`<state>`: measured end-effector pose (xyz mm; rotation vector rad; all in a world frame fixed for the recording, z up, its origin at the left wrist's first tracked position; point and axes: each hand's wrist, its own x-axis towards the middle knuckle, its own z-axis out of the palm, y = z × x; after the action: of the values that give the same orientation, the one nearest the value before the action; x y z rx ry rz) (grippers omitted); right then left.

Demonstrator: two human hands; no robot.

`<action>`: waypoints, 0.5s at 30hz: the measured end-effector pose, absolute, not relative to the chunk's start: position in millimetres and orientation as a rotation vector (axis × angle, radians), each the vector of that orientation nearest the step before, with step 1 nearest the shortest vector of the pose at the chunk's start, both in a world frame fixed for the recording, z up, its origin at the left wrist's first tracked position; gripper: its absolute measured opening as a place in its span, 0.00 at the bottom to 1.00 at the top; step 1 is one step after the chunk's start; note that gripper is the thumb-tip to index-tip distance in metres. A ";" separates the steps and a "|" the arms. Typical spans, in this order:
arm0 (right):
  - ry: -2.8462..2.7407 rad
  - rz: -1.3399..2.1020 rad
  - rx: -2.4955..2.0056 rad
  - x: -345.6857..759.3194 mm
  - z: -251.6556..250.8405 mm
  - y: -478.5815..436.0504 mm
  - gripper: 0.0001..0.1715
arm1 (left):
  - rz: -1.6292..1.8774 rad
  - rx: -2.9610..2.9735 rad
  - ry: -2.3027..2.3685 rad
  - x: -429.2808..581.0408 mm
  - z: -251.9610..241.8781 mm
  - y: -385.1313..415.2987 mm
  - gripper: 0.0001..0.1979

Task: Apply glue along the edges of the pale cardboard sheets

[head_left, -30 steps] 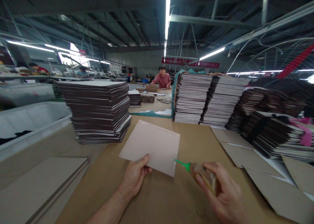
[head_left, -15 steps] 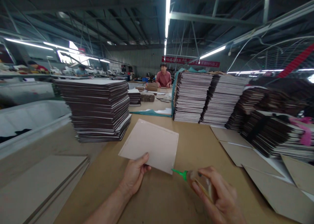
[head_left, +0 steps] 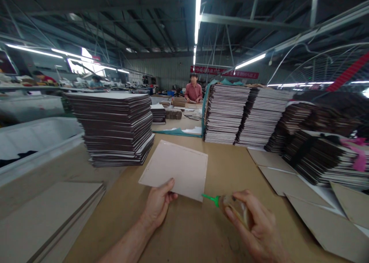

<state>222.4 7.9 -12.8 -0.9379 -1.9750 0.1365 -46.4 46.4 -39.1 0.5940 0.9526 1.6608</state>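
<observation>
My left hand (head_left: 160, 203) grips a pale sheet of board (head_left: 177, 168) by its near edge, thumb on top and fingers beneath. The board is tilted above the brown table (head_left: 173, 240), and small glossy spots show along its right and left edges. In my right hand (head_left: 256, 220) is a clear squeeze bottle (head_left: 235, 209) holding a yellowish liquid. Its green nozzle (head_left: 211, 198) points left, with the tip at the board's near right corner. Whether the tip touches the board I cannot tell.
A tall stack of dark-edged boards (head_left: 115, 128) stands at left; more stacks (head_left: 226, 115) rise at right. Loose boards (head_left: 323, 224) lie on the right. A white bin (head_left: 43, 147) and pale panels (head_left: 49, 217) are at left. A person in a red shirt (head_left: 193, 92) is across the table.
The board has shifted slightly left and tilted a little. The bottle's nozzle has moved up slightly and stays by the near right corner. My grip on both things is unchanged.
</observation>
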 end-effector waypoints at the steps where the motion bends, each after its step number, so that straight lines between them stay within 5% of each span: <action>1: -1.989 0.162 -0.945 222.3 -13.6 7.6 0.11 | 1.665 0.589 0.953 -46.5 -39.0 46.3 0.18; 15: -1.503 0.449 -1.124 225.7 -44.2 -10.4 0.23 | 1.740 0.516 0.994 -51.8 -37.2 49.7 0.11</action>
<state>225.7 -10.4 -44.2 -1.1237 -1.5029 0.4489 -51.8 49.7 -37.2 0.5156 0.9943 1.7404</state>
